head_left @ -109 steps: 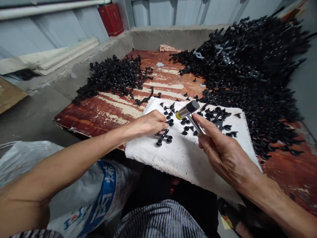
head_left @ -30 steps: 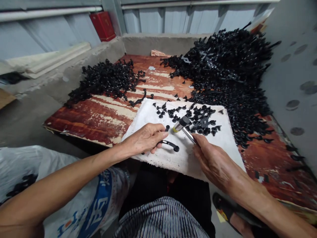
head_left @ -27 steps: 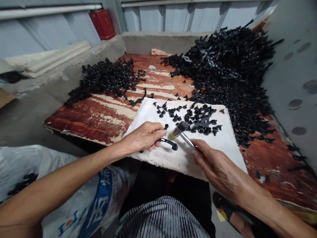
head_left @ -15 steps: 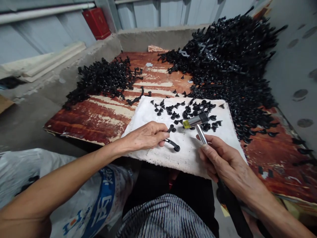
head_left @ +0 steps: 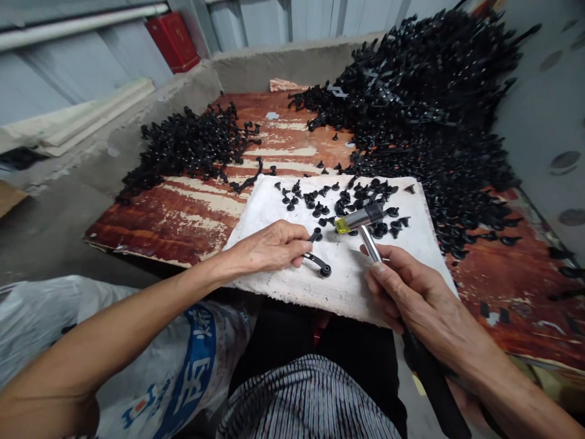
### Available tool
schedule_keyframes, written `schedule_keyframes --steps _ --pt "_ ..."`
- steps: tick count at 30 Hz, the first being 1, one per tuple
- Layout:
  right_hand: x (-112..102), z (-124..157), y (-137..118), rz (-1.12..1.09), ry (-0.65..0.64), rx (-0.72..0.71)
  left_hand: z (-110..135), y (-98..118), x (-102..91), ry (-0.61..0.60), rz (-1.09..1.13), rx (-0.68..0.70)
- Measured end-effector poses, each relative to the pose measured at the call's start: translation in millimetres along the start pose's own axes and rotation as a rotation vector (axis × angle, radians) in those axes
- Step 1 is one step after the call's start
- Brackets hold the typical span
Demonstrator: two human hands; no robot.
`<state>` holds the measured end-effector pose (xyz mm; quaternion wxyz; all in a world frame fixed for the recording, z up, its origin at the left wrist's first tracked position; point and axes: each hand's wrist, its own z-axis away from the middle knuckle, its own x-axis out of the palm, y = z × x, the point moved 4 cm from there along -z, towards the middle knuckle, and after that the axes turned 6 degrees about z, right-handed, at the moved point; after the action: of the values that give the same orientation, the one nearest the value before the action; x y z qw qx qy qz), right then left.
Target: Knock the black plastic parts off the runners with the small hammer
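Observation:
My left hand (head_left: 286,245) pinches a black curved bracket (head_left: 315,261) with a round piece at each end, over the front half of a white cloth-covered board (head_left: 278,283). In my right hand (head_left: 404,280) is a hammer (head_left: 369,244), gripped where its silver shaft meets the black handle. The hammer's head has a yellow face and a black face. It is held above the board, to the right of the bracket and apart from it. Several small black rubber plugs (head_left: 320,207) lie scattered on the far half of the board.
A large heap of black parts (head_left: 425,79) covers the back right of the worn red-brown table (head_left: 219,225). A smaller heap of black brackets (head_left: 187,143) lies at the left. Beside my left arm stands a white plastic sack (head_left: 196,366). A low concrete wall (head_left: 292,59) runs behind.
The view has shifted slightly. The hammer head sits a little lower and more tilted, its yellow end slightly closer to the bracket. Both hands keep their grips.

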<state>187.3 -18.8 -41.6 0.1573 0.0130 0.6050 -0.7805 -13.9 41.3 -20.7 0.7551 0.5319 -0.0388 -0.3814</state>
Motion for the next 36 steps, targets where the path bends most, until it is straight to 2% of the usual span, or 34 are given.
schedule_keyframes --steps 8,22,25,28,34,36 --pt "0 -1 2 -0.002 -0.009 -0.008 -2 -6 0.0 -0.017 0.024 -0.007" --pt "0 2 2 0.107 -0.017 -0.019 -3 1 -1.5 -0.010 -0.021 -0.009" --pt "-1 2 -5 0.262 0.047 -0.109 -2 4 -3.0 -0.040 -0.028 -0.037" --pt "-1 -1 -16 0.464 0.115 -0.258 -2 5 -3.7 -0.053 -0.003 -0.065" --pt "2 -8 -41 0.665 0.092 -0.561 -7 2 -5.2 -0.075 0.064 -0.071" --pt "2 -5 -48 0.685 0.129 -0.627 -8 1 -5.8 -0.080 0.056 -0.069"
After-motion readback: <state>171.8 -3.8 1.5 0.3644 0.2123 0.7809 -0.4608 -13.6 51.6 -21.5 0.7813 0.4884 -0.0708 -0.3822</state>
